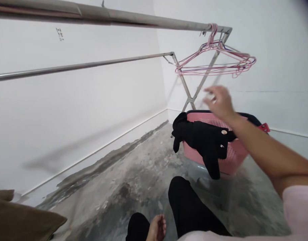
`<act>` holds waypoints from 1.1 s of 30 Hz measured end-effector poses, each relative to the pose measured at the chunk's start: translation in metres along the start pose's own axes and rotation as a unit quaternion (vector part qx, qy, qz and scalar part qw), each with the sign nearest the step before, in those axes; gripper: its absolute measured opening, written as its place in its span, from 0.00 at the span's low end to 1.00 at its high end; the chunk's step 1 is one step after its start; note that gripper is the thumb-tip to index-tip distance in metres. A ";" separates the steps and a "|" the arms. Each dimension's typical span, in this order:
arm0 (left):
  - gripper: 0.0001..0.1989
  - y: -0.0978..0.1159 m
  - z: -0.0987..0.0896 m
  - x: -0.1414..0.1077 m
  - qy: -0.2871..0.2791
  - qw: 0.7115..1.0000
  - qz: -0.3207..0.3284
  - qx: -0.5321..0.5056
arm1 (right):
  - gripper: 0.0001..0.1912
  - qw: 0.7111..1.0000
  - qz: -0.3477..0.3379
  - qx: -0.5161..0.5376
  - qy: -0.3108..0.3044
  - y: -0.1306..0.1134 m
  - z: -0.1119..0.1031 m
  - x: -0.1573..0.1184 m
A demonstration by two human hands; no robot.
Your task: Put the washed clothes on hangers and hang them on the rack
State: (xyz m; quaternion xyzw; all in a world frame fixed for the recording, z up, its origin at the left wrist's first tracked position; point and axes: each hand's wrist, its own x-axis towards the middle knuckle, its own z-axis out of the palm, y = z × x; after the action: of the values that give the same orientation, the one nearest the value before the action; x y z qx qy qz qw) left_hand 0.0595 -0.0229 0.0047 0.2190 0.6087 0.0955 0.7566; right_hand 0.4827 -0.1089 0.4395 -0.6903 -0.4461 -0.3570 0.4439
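Note:
My right hand (220, 102) is raised over a pink laundry basket (192, 154), slightly blurred. Its fingers are curled but apart, and I see nothing between them. Below it, a black garment (204, 137) with two shiny round buttons drapes over the basket's near rim. One part of the garment hangs down the basket's side. Above the hand, several pink wire hangers (214, 68), with a purple one among them, hang bunched at the end of a metal rail. My left hand is out of the frame.
A metal drying rack (190, 99) with crossed legs and two long rails stands along the white wall (93, 100). Brown cloth (23, 214) shows at lower left. A red clip-like piece (264, 128) sits at the basket's right rim. The concrete floor (133, 167) is stained.

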 end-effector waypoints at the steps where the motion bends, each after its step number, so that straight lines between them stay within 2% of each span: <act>1: 0.09 0.001 -0.001 0.003 -0.004 1.000 0.003 -0.009 | 0.18 0.997 -0.009 -0.072 0.034 0.020 -0.013 0.028; 4: 0.11 0.001 -0.003 0.010 -0.022 0.999 0.011 -0.023 | 0.25 0.975 0.035 -0.206 0.072 0.068 -0.043 0.087; 6: 0.12 -0.001 -0.002 0.015 -0.033 0.999 0.011 -0.013 | 0.31 0.962 0.127 -0.233 0.063 0.091 -0.053 0.109; 9: 0.14 -0.005 0.000 0.019 -0.045 0.999 0.012 0.009 | 0.29 0.945 0.237 -0.226 0.000 0.110 -0.052 0.123; 12: 0.15 -0.008 0.003 0.018 -0.053 0.998 0.020 0.027 | 0.21 0.939 0.317 -0.132 -0.021 0.114 -0.042 0.125; 15: 0.15 -0.007 0.003 0.013 -0.060 0.997 0.033 0.039 | 0.16 0.937 0.350 0.009 -0.004 0.106 -0.029 0.124; 20: 0.17 -0.006 0.000 0.006 -0.061 0.995 0.056 0.048 | 0.16 0.924 0.352 0.144 -0.019 0.073 -0.004 0.140; 25: 0.16 -0.007 -0.004 0.007 -0.065 0.994 0.075 0.045 | 0.16 0.896 0.349 0.274 -0.027 0.038 0.001 0.158; 28: 0.16 -0.007 -0.007 0.009 -0.069 0.993 0.086 0.038 | 0.13 0.891 0.333 0.308 -0.004 0.020 -0.004 0.143; 33: 0.14 -0.007 -0.010 0.010 -0.069 0.993 0.086 0.033 | 0.07 0.886 0.297 0.356 0.004 -0.003 -0.010 0.093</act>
State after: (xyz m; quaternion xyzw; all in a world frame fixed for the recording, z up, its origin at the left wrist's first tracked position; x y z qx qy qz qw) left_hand 0.0512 -0.0225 -0.0084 0.3013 0.5364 0.1247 0.7784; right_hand 0.5116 -0.0894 0.5264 -0.5850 -0.3158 -0.0285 0.7464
